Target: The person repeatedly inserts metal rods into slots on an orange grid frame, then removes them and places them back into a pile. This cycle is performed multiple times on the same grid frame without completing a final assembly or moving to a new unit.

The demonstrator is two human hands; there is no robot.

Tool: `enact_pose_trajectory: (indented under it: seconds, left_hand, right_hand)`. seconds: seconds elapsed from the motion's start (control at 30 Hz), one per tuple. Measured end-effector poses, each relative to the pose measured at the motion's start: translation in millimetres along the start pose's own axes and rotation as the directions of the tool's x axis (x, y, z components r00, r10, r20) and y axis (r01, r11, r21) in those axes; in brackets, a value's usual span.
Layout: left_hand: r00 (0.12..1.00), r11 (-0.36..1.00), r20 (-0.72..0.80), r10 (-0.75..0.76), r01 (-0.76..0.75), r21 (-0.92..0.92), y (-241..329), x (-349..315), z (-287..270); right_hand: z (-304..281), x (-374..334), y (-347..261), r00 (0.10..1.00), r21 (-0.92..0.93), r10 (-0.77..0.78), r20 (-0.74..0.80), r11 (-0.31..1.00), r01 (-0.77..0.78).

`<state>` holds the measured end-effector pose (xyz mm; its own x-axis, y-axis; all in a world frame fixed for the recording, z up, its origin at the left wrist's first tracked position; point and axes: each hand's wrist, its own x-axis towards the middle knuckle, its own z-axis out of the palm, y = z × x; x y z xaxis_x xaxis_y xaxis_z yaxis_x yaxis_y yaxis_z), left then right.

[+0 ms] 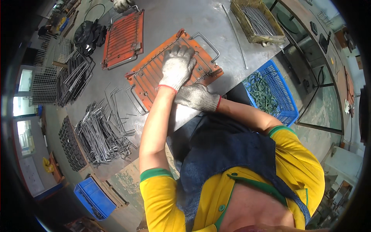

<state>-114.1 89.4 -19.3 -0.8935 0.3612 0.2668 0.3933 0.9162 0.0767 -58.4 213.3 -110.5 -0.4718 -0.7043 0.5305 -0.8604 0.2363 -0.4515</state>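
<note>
An orange jig plate (148, 94) lies at an angle on the metal table, with thin parallel metal rods (148, 75) across it and bent wire handles (210, 44) at its ends. My left hand (177, 67), in a grey-white work glove, rests on the rods with its fingers stretched out toward the far edge. Close to the plate's near edge, my right hand (199, 97) is gloved too and looks curled. Its fingertips are partly hidden beside my left wrist, and whatever they grip cannot be made out.
Another orange jig (123, 38) lies far left, near a co-worker's gloved hand (123, 4). Bent wire pieces (102, 133) are heaped at left. A rod-filled box (251, 33) stands far right; a blue basket (284, 91) of green strands is at right. One long rod (235, 36) lies between.
</note>
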Motion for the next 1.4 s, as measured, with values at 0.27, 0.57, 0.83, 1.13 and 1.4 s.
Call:
enact_pose_trajectory:
  seconds: [0.27,0.57,0.83,1.13,1.4]
  left_hand:
    - [0.983,0.993,-0.139,-0.119,0.114,-0.045,-4.2,9.6,32.5]
    - [0.984,0.96,-0.012,-0.175,0.168,-0.224,-9.2,6.3,29.1]
    - [0.983,0.979,-0.024,-0.182,0.179,-0.098,-1.7,2.5,41.1]
    - [0.977,0.977,-0.043,-0.209,0.206,-0.058,8.8,2.9,40.8]
    - [0.976,0.981,-0.107,-0.189,0.184,-0.06,5.6,1.4,41.1]
  right_hand:
    - [-28.8,2.3,3.3,0.99,-0.011,0.135,0.027,0.991,-0.135]
    - [-48.1,19.7,19.2,0.988,0.078,0.116,0.106,0.989,-0.124]
    - [-114.5,105.3,104.7,0.97,-0.398,0.045,-0.237,0.907,-0.139]
    - [-101.3,148.2,143.8,0.679,0.071,0.725,0.115,0.676,-0.734]
    - [-97.2,140.5,151.7,0.649,0.403,0.76,0.035,0.583,-0.705]
